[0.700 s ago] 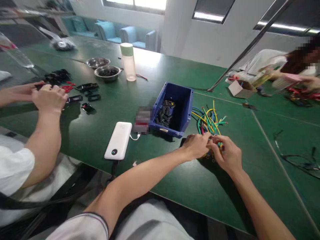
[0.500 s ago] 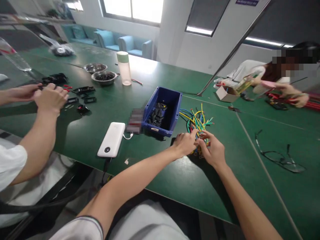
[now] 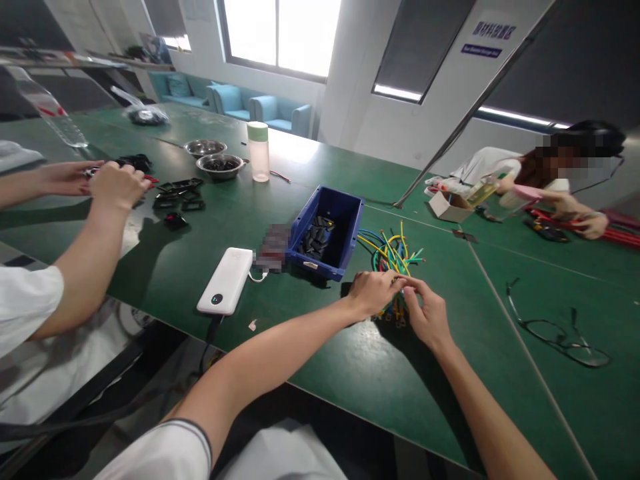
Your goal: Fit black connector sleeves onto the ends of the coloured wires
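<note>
A bundle of coloured wires, green, yellow and blue, lies on the green table, with small ring terminals showing at its near end. My left hand reaches over it from the left, fingers bent and closed on the wires. From the right, my right hand meets it, thumb and fingers pinched at the same spot. The fingertips of both hands touch or nearly touch, and they hide how many wires are held. Just left of the bundle stands a blue bin with small black parts inside.
A white power bank with a cable lies left of the bin. Eyeglasses rest at the right. A bottle with a green lid and metal bowls stand farther back. Co-workers' hands handle parts at the left and right.
The head view has tilted slightly upward and shifted left. Both my hands stay at the wires, with the fingertips drawn closer together over them.
</note>
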The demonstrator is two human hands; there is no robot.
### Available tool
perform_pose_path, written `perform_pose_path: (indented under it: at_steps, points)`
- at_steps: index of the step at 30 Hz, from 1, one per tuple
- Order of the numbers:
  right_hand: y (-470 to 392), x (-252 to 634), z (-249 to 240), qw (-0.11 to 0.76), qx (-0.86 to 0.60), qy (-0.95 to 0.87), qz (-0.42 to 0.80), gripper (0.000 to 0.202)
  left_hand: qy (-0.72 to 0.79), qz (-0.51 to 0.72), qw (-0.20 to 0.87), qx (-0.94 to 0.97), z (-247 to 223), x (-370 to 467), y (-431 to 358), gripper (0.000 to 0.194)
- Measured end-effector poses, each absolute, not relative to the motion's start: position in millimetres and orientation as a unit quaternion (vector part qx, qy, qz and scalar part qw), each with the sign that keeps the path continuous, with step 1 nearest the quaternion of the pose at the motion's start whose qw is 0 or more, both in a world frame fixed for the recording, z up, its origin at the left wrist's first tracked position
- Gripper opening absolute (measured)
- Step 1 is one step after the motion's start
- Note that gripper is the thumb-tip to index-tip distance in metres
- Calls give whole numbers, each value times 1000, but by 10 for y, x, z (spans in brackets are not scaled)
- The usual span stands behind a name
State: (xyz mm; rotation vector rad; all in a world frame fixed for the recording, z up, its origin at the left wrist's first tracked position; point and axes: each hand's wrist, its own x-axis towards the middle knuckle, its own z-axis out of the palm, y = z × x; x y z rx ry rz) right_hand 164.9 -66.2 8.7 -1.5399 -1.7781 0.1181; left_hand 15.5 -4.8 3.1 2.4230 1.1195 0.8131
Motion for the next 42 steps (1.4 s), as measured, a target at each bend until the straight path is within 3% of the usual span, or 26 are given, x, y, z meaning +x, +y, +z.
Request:
perform_pose_path:
  at_steps: [7, 16, 22, 26, 33, 39, 42]
  points:
    - [-566, 1695, -41, 363, -622, -693, 42, 39, 387, 377, 182, 822, 2, 114, -55, 43]
    - [-591, 1637, -8, 376, -636, -671, 61, 57, 267, 538, 154, 785, 41, -71, -264, 35]
    - [-614, 1644, 15, 405, -599, -686, 81, 59, 179, 553, 62, 812, 237, -201, -489, 37]
    - [-590, 1662, 24, 432, -580, -688, 58, 53, 128, 496, -20, 858, 313, -246, -579, 43]
    - [-649, 1637, 238, 541, -565, -621, -43, 39, 67, 394, -26, 916, 274, -228, -615, 40]
    - [-636, 1714, 229, 708, -567, -418, 40, 69, 128, 425, -2, 896, 228, -226, -536, 40]
    - [-639, 1653, 202, 730, -561, -385, 62, 69, 152, 435, -7, 887, 239, -251, -500, 41]
